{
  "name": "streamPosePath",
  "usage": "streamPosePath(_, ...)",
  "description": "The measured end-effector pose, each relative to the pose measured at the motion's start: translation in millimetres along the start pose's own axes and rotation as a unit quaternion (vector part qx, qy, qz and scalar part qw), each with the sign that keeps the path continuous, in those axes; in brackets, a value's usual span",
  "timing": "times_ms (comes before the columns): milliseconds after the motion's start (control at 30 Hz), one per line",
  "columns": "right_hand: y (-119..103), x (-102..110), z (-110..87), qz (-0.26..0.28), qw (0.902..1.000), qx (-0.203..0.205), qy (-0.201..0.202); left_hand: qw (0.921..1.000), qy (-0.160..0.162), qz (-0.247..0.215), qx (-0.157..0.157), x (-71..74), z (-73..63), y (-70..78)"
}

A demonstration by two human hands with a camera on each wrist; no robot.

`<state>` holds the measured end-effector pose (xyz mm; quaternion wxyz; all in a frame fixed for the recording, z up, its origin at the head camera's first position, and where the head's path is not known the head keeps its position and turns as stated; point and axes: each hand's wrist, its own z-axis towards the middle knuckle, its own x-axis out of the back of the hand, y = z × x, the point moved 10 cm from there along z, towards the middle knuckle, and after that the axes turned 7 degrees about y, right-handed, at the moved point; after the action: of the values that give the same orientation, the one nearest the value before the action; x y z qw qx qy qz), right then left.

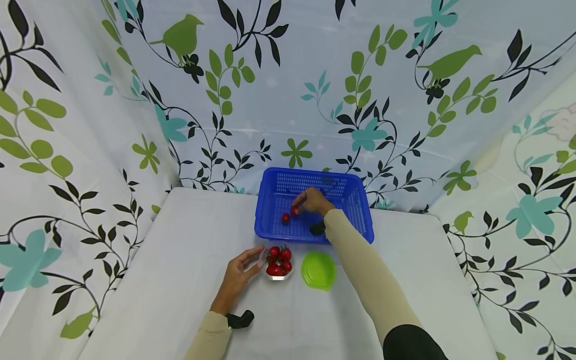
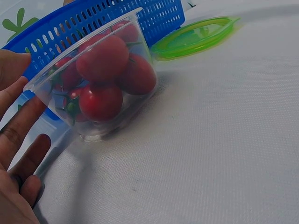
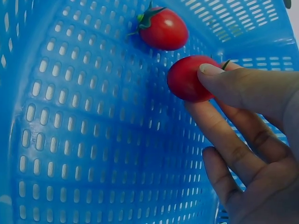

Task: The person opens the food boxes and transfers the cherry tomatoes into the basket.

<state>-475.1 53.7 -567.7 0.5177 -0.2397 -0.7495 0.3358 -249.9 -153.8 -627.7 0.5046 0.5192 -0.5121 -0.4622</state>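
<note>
A red tomato (image 3: 189, 79) sits inside the blue basket (image 3: 93, 154), pinched between the thumb and fingers of the right hand (image 3: 254, 140), its dark green stem end pointing toward the hand. Just beside it, a second tomato (image 3: 166, 29) lies on the slotted basket floor with its leafy top on. Nearer the person, in front of the basket, stands a clear plastic container (image 2: 91, 137) with several more tomatoes (image 2: 103, 58) piled in it, some with green stems. The left hand (image 1: 238, 275) is at the container's left side — thumb and fingers spread, fingertips at the rim, though whether they press on it I cannot tell. To the container's right, a shallow green lid (image 1: 318, 270) lies on the white tablecloth (image 1: 202, 215), near the basket's front wall. Beige sleeves (image 1: 369, 280) cover the arms — and behind the table hangs a curtain (image 1: 279, 95) printed with birds, leaves and flowers.
</note>
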Motion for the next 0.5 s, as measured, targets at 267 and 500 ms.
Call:
streamPosePath(267, 1.8, -6.4, 0.1, -0.015, 0.9998, 0.002, -0.01, 1.0, -0.001, -0.004, 0.001, -1.0, -2.9, 2.8)
streamPosePath(500, -0.9, -8.8, 0.1, -0.06, 0.9982, -0.003, -0.004, 1.0, 0.001, -0.004, 0.0, -0.3, -0.8, 2.6)
